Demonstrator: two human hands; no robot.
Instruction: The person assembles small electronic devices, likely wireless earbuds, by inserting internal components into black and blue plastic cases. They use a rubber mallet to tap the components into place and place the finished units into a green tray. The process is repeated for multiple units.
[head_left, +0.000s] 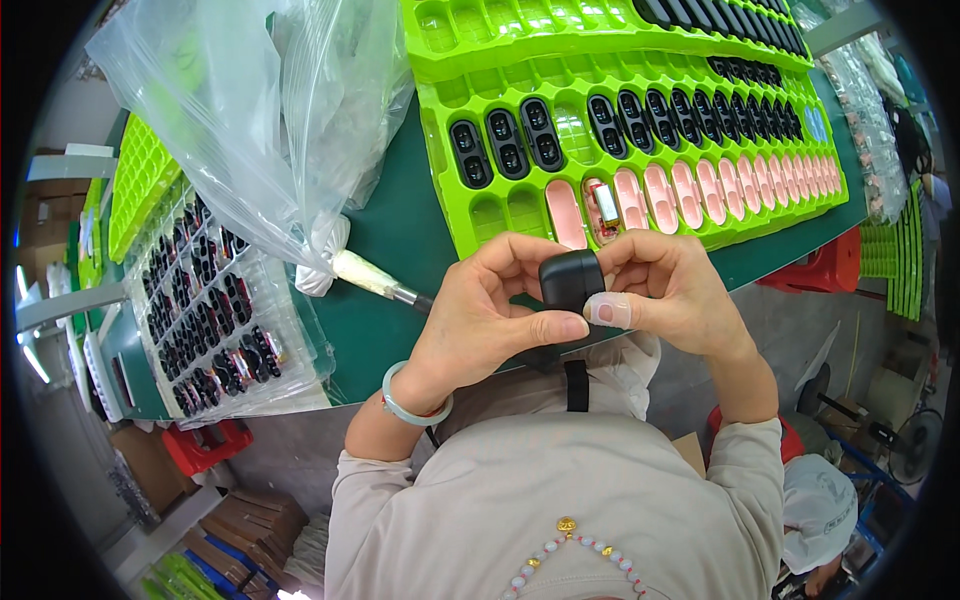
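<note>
A small black rounded case [572, 279], like an earbud charging case, is held in front of my body between both hands. My left hand [490, 315] grips its left side with fingers and thumb. From the other side my right hand [665, 290], with a wrapped thumb, pinches it. Just beyond lies a bright green tray [489, 218] with rows of slots. Its nearest row carries pink shells [565, 213]; one shell [604, 204] has a silver part and a circuit board in it. Behind these sit black two-well inserts [507, 143].
A clear plastic bag [235, 110] covers the back left of the green table [385, 222]. By its knot lies a cream-handled tool [367, 272]. Farther left is a clear blister tray [215, 310] of small black parts. Red stools [207, 447] stand below the table edge.
</note>
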